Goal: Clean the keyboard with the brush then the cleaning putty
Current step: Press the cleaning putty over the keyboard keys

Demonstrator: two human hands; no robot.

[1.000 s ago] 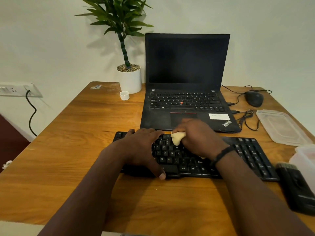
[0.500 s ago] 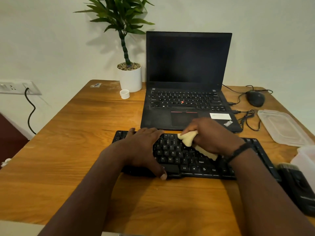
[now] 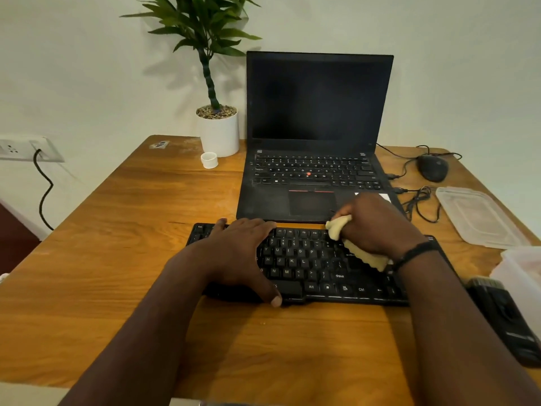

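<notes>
Right of centre in the frame, the right hand (image 3: 377, 227) gripped the putty (image 3: 361, 253), fingers curled round it, against the keyboard (image 3: 307, 259). The left hand (image 3: 243, 250) lay flat and open on the keys. Pressed too hard, the putty risked tearing and lodging between keys.

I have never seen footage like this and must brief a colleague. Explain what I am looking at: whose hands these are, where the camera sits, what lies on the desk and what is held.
There is no machine here: a person works with two bare hands. The single picture comes from a camera worn on the person's head, looking forward and down.

On the wooden desk lies a flat black external keyboard. Behind it stands an open black laptop with a dark screen, a white pot holding a green plant, and a black corded mouse. At the right edge lie a clear plastic lid and a black brush.

The left hand rests flat on the keyboard's left half, steadying it. The right hand has its grip around a pale yellow lump of cleaning putty and holds it against the keys on the right.
</notes>
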